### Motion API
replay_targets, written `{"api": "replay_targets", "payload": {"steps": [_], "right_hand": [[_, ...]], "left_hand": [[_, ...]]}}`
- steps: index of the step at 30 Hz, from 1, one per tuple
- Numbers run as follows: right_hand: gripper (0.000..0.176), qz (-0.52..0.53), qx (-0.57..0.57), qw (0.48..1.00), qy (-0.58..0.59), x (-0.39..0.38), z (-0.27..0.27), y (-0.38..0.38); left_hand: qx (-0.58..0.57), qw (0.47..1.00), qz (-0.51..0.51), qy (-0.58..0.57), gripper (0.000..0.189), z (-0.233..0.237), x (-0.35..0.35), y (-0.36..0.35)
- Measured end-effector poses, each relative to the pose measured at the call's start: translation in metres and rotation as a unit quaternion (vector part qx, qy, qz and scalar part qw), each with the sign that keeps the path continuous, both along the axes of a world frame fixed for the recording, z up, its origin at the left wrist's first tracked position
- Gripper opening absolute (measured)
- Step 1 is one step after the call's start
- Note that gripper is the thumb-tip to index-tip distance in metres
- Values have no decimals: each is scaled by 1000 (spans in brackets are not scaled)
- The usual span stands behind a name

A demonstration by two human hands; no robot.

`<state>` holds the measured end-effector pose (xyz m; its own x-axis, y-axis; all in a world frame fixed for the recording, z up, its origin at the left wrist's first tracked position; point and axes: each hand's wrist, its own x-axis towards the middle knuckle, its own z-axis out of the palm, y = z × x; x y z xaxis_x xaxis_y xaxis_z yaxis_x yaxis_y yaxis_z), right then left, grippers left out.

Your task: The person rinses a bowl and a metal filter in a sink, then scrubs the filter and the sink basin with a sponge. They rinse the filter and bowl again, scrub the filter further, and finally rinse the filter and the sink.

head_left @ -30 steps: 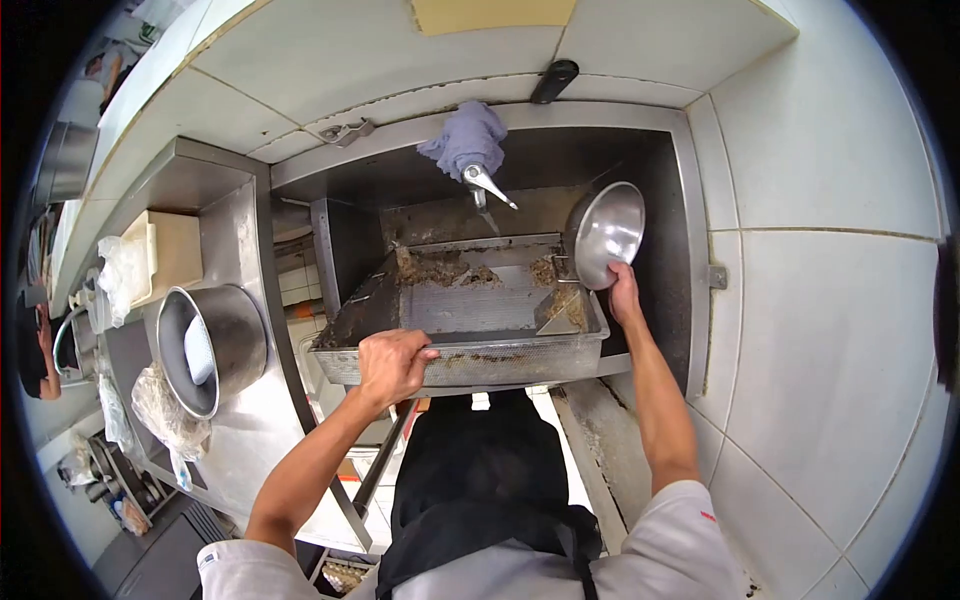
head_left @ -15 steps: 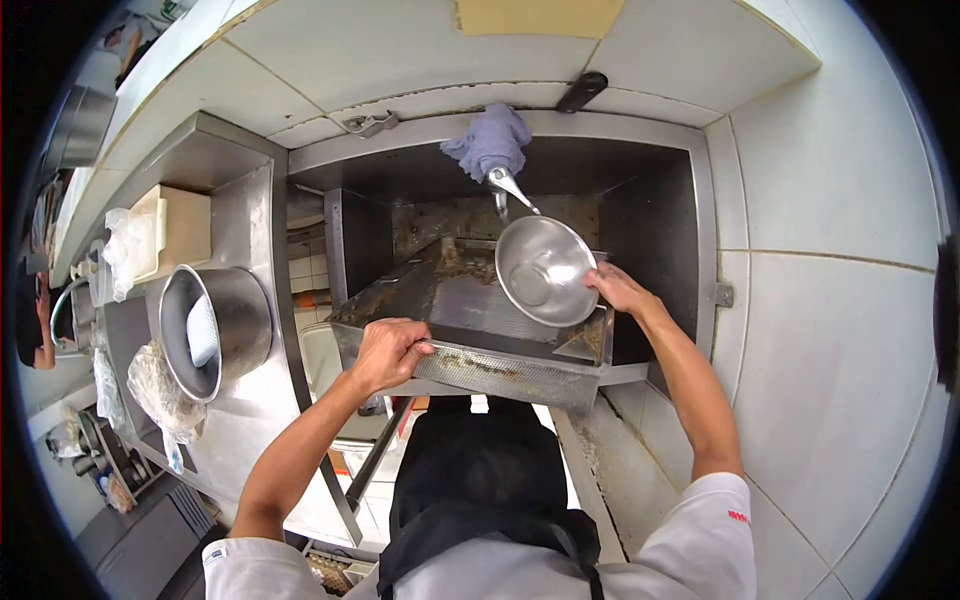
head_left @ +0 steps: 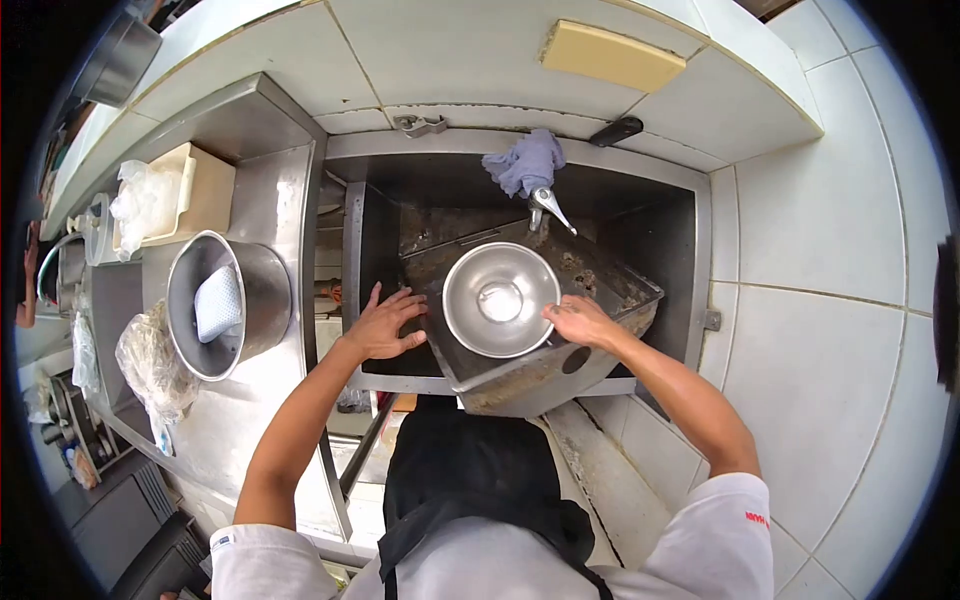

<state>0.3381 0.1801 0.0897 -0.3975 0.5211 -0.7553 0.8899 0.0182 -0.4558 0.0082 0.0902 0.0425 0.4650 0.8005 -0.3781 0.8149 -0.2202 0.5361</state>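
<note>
A shiny metal bowl (head_left: pixel 501 300) sits level over a grimy metal box (head_left: pixel 520 398) inside the steel sink (head_left: pixel 703 240). My right hand (head_left: pixel 583 322) pinches the bowl's rim on its right side. At the box's left side is my left hand (head_left: pixel 385 325), open, fingers spread and fingertips close to the box edge. The box stands askew, its near corner over the sink's front rim, with a round dark hole in its near wall. Behind the bowl is a tap (head_left: pixel 549 208) with a purple-grey cloth (head_left: pixel 525 163) wrapped around it.
On the steel counter to the left stand a large pot (head_left: pixel 262 308) with a pale dotted cloth (head_left: pixel 217 305) in it, a plastic bag (head_left: pixel 152 365) and a beige container (head_left: pixel 208 195). A black handle (head_left: pixel 616 131) lies behind the sink. Tiled wall rises at the right.
My left hand has let go of the box's perforated edge and opened. The box has turned, bringing another wall to the front. The bowl, in my right hand, has moved left and levelled.
</note>
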Motion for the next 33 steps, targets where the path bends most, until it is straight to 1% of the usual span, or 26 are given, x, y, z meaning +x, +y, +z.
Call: {"api": "replay_targets", "payload": {"steps": [1,3,4,5,6,7,8,10,11,13,14,15,16,18,19,21,22,23,24,25,26,28,29,31,32,33], "right_hand": [[53,-38,34,998,22,1,-25,-6],[52,-53,51,997,0,-11,-30,-5],[51,-66,68,995,-17,-19,-32,-1],[51,-69,68,995,-20,-24,-34,4],[50,-79,21,996,-27,-28,-37,9],[50,-89,-23,995,-32,-32,-39,13],[50,-92,-24,995,-34,-35,-43,12],[50,-210,-60,976,15,-39,-53,10],[51,-233,-55,971,20,-42,-58,12],[50,-245,-54,967,46,-43,-78,15],[50,-257,-52,962,72,-44,-85,15],[48,-306,-82,944,96,-45,-85,15],[48,-306,-86,943,97,-48,-85,16],[44,-312,-103,931,161,-50,-93,21],[44,-312,-106,930,163,-52,-97,24],[42,-329,-156,917,165,-58,-98,29],[42,-331,-159,915,168,-61,-99,30],[41,-365,-179,900,160,-63,-100,31],[40,-398,-200,883,151,-66,-100,33],[39,-389,-224,880,154,-65,-110,36],[39,-390,-227,879,155,-66,-113,36],[39,-448,-216,853,158,-64,-119,36],[39,-447,-217,853,158,-62,-116,37],[39,-494,-230,827,135,-56,-108,40],[39,-493,-231,828,135,-54,-108,40],[40,-541,-215,796,166,-52,-107,40]], "left_hand": [[0,1000,-2,-5,54,3,0,0],[-18,999,33,-14,48,18,1,-1],[-17,999,30,-16,48,22,4,1],[-50,991,122,-39,42,26,9,3],[-86,971,212,-62,36,33,17,2],[31,968,241,-67,24,39,33,0],[67,961,249,-96,18,58,52,3],[142,965,200,-90,17,68,89,-5],[149,967,176,-103,18,67,107,-12],[155,969,153,-114,20,61,136,-19],[121,974,121,-151,23,59,147,-20],[87,974,89,-188,26,56,155,-21],[84,975,88,-185,26,52,160,-23],[95,987,26,-125,32,42,169,-25],[83,991,9,-103,34,36,170,-26],[89,991,3,-101,34,28,173,-25],[98,990,-2,-101,34,24,173,-24],[96,991,-4,-97,34,20,172,-21],[83,991,15,-101,33,17,171,-19],[71,991,35,-105,32,14,169,-17],[69,992,35,-103,32,10,168,-15],[67,983,101,-138,27,2,165,-12],[67,983,102,-138,27,4,164,-11],[96,973,132,-164,22,8,163,-11],[96,973,133,-163,22,9,163,-11],[81,971,149,-167,21,10,163,-11]]}}
